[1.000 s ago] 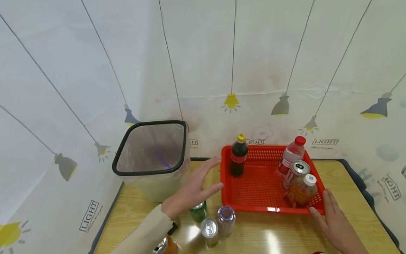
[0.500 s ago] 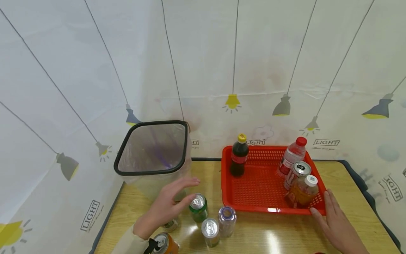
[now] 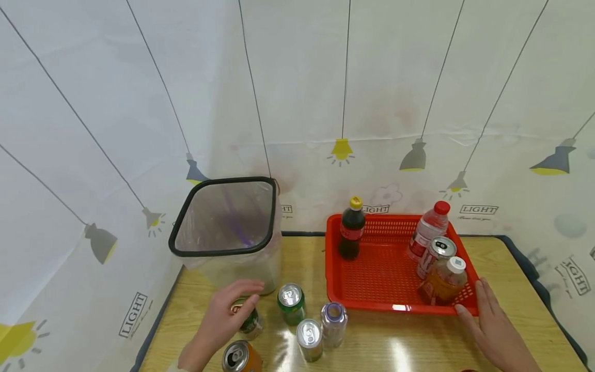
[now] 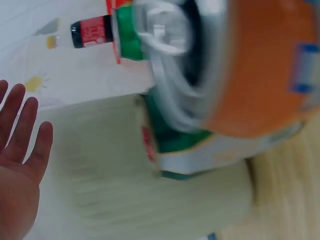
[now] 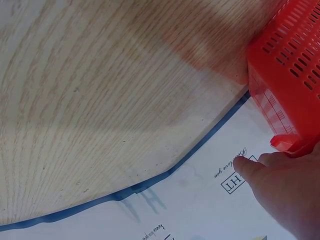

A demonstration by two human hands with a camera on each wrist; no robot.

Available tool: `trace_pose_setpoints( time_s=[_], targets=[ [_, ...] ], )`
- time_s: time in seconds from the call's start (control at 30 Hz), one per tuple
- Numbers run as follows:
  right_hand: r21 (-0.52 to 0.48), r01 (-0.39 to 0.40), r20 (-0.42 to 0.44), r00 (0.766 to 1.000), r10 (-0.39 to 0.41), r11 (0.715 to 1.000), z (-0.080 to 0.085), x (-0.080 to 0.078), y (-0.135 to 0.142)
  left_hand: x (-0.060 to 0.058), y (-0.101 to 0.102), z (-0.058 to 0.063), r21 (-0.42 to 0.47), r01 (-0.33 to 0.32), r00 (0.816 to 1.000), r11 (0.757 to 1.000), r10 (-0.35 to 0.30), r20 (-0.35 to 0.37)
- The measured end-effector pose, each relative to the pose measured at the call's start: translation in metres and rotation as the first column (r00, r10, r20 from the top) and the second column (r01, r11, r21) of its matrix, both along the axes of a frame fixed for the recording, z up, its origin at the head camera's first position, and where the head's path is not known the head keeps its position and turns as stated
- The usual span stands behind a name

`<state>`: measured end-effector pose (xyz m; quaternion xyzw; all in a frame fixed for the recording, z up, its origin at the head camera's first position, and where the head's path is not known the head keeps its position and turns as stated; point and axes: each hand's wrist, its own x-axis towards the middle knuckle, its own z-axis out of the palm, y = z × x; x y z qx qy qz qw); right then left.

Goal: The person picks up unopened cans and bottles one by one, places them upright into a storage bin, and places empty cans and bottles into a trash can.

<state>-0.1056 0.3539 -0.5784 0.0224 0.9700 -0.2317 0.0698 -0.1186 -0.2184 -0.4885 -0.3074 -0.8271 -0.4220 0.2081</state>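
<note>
My left hand, fingers spread and holding nothing, hovers by a green-and-silver can. In the left wrist view its fingers are apart from that can, and an orange can looms close and blurred. Just below the hand in the head view stands the orange can. My right hand rests against the near right corner of the red basket, its fingers fairly straight. In the right wrist view the fingers touch the basket's rim.
A green can, a silver can and a clear bottle stand before the basket. Inside it are a cola bottle, red-capped bottle, can and white-capped bottle. A lined bin stands left.
My left hand has moved away from the basket's left edge, leftward and down, past the green can to the green-and-silver can. The right hand stays at the basket's corner.
</note>
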Motion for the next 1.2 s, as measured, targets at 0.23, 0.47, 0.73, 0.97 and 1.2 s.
trace_pose_setpoints(
  time_s=[0.23, 0.47, 0.73, 0.97, 1.2],
  targets=[
    [-0.002, 0.001, -0.011, 1.0, -0.001, 1.0, 0.0, 0.001, -0.001, 0.007, -0.013, -0.021, -0.026, -0.092, 0.993, 0.995, 0.094, 0.065],
    [-0.005, 0.0, -0.017, 1.0, 0.0, 1.0, 0.0, 0.001, -0.001, 0.009, -0.024, -0.042, -0.121, -0.201, 0.968, 0.972, 0.217, 0.128],
    [-0.002, -0.003, -0.024, 1.0, 0.003, 1.0, -0.002, 0.0, -0.001, 0.008, -0.035, -0.062, -0.18, -0.207, 0.918, 0.962, 0.255, 0.303],
    [0.002, 0.006, -0.03, 1.0, -0.005, 1.0, -0.002, 0.001, -0.001, 0.008, -0.041, -0.075, -0.185, -0.181, 0.862, 0.966, 0.246, 0.443],
    [0.006, 0.012, -0.01, 1.0, -0.012, 1.0, 0.001, 0.0, -0.002, 0.003, -0.046, -0.081, -0.143, -0.166, 0.827, 0.976, 0.217, 0.519]
  ],
)
